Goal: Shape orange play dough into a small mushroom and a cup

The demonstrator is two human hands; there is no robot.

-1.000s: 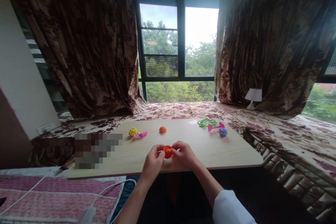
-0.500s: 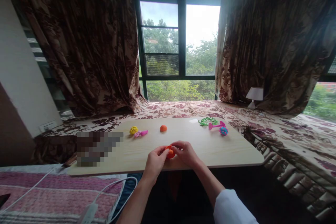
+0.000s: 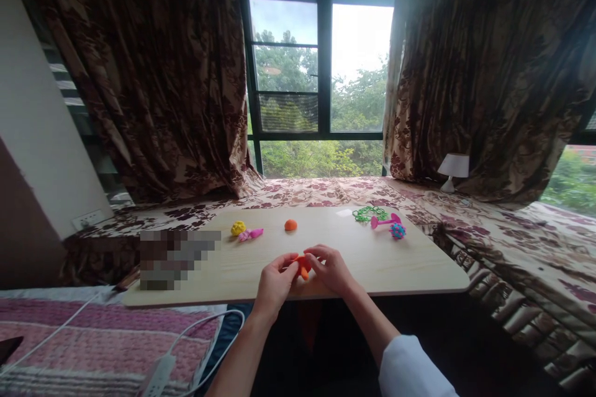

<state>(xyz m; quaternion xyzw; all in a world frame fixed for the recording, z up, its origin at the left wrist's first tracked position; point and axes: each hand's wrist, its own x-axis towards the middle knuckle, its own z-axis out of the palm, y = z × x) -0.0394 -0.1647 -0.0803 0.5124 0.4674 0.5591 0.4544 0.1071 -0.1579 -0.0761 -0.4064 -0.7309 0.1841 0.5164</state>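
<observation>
My left hand (image 3: 276, 278) and my right hand (image 3: 331, 270) meet over the near edge of the table (image 3: 223, 282). Between their fingertips is a small orange, soft-looking piece (image 3: 303, 265), with a lighter orange lobe hanging down at its front. Both thumbs and forefingers pinch it from either side; its exact kind cannot be made out. Farther back, a small orange dome (image 3: 290, 224) rests on the tabletop, apart from both hands.
At the table's left are a yellow knobbly ball (image 3: 238, 227) and a pink toy (image 3: 251, 234). On the right lie a green string of beads (image 3: 369, 214), a pink dumbbell-shaped toy (image 3: 385, 221) and a blue-pink spiky ball (image 3: 397, 231). A white lamp (image 3: 454, 167) stands behind.
The orange piece has turned between my fingers, so its lighter lobe now hangs lower at the front. My hands stay in nearly the same place.
</observation>
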